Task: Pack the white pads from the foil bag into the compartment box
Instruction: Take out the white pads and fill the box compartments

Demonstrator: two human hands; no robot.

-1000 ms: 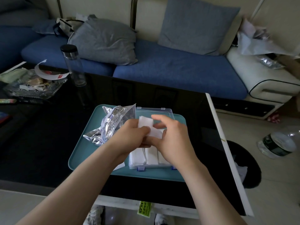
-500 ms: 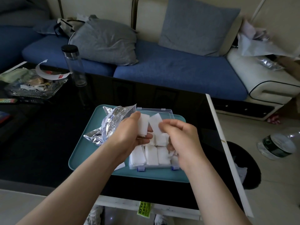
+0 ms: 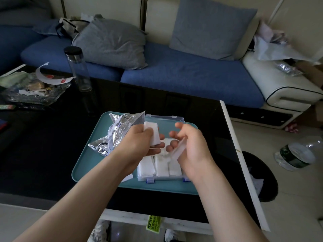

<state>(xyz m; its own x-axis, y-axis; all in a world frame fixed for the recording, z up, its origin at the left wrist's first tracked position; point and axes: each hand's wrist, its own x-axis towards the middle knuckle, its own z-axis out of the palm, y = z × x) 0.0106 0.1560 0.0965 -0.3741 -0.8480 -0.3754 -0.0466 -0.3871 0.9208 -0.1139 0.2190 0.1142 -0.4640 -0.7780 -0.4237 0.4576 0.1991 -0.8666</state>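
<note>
Left hand [image 3: 138,145] pinching white pad [image 3: 153,132] above clear box [image 3: 164,119] on teal tray [image 3: 97,149]. Right hand [image 3: 190,147] gripping another pad [image 3: 178,149] edge-on. More pads lying in box. Foil bag [image 3: 115,135] sitting left.

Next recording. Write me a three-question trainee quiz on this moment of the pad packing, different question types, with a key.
1. True or false: the left hand holds a white pad above the compartment box.
2. Multiple choice: the foil bag lies A) on the sofa, B) on the teal tray, left of the box, C) inside the box.
3. Fill in: the near row of the box already holds ____ pads.

Key: 1 true; 2 B; 3 white. The right hand also grips a pad, seen edge-on.
</note>
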